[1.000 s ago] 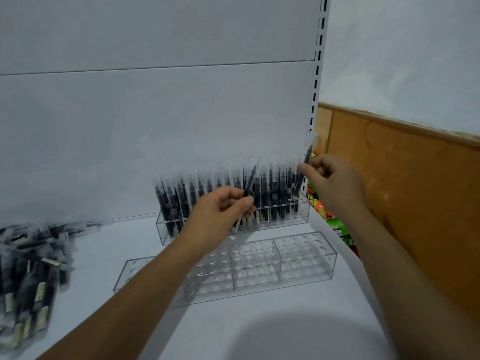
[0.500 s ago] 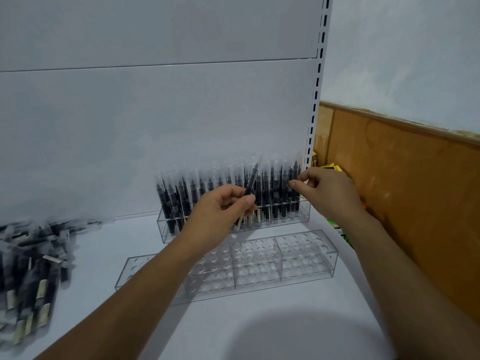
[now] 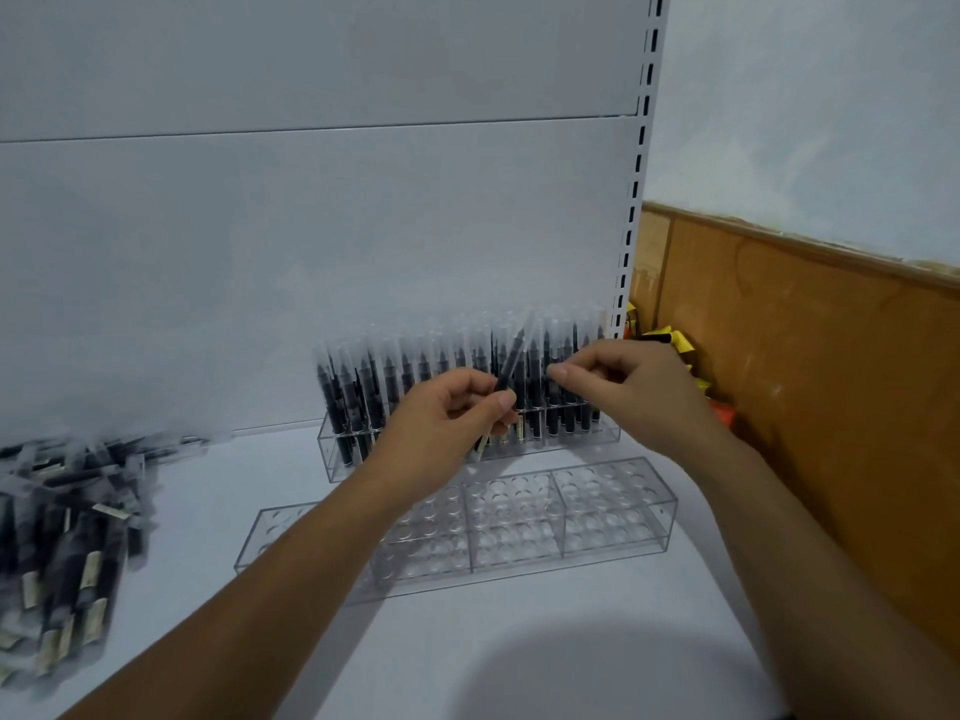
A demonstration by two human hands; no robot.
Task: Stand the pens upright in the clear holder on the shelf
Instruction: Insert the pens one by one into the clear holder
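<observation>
In front of the pen-filled clear holder (image 3: 332,454) on the shelf (image 3: 249,475), the left hand (image 3: 447,423) is gripping one tilted pen (image 3: 508,374), while the right hand (image 3: 631,387) is hovering just beside it with fingertips drawn together, any contents indiscernible.

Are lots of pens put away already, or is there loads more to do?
The back holder looks full of upright pens. The left hand holds one more pen, with the right hand beside it. Lots left: the front holder has no pens, and a pile of pens lies at the left of the shelf.

No legible text anywhere
</observation>
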